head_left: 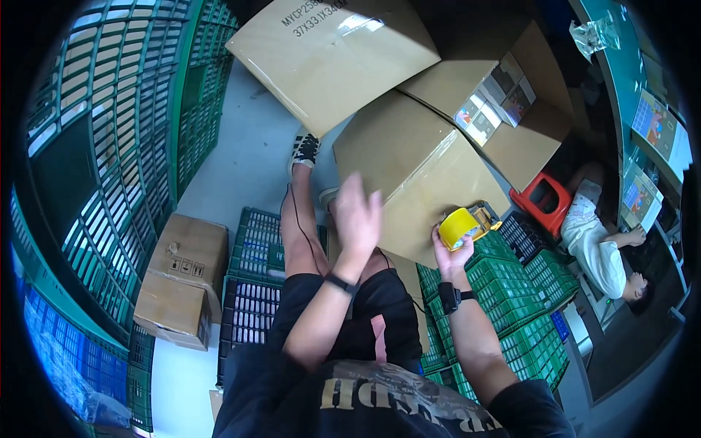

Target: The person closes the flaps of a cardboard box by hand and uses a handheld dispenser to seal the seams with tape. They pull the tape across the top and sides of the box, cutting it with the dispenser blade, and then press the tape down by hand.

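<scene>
My right hand (454,255) is wrapped round a tape dispenser (483,217) carrying a roll of yellow tape (458,225). It rests over the near right part of a large cardboard box (409,175). A shiny strip of tape (431,162) runs along an upper edge of that box. Above the box's near left side hovers my left hand (358,219), slightly blurred, with its thumb and fingers apart and nothing in it.
Another carton (336,58) lies beyond, beside an open box (504,142) with printed packs inside. Green crates (504,281) stack at the right, green mesh crates (124,95) at the left. A small carton (179,281) sits left. A person (599,244) sits near a red stool (544,201).
</scene>
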{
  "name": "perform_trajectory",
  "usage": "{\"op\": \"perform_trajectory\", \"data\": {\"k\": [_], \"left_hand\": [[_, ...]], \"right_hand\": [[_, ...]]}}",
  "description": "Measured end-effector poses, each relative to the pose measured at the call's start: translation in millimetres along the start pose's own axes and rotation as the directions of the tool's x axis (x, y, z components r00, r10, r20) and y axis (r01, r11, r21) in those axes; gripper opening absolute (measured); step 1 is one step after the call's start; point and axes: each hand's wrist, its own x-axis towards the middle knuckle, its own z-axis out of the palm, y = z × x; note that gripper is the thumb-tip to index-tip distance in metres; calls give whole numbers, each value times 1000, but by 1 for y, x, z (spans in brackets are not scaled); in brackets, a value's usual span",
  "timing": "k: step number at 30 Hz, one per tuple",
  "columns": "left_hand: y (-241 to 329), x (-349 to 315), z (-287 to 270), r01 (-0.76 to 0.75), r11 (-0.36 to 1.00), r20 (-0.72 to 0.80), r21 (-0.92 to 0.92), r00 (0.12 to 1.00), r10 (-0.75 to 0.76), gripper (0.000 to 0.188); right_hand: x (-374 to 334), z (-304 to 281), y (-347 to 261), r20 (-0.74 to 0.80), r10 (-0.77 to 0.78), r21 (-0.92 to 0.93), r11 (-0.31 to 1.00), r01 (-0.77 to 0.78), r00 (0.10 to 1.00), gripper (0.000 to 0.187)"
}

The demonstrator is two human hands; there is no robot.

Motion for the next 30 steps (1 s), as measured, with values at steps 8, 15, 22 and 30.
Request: {"op": "perform_trajectory", "data": {"k": [8, 15, 22, 30], "left_hand": [[-67, -93, 9, 564, 691, 190, -452, 818, -543, 51], [-48, -81, 14, 495, 828, 92, -264, 867, -489, 64], [-53, -57, 16, 244, 961, 372, 132, 886, -276, 67], [-102, -2, 47, 479, 874, 367, 78, 801, -472, 77]], "right_hand": [[-3, 9, 10, -6, 37, 13, 999, -37, 999, 56], [-3, 9, 14, 15, 42, 18, 999, -43, 999, 53], [3, 1, 3, -25, 18, 32, 999, -18, 1000, 52], [0, 4, 13, -11, 10, 20, 1000, -10, 1000, 52]]}}
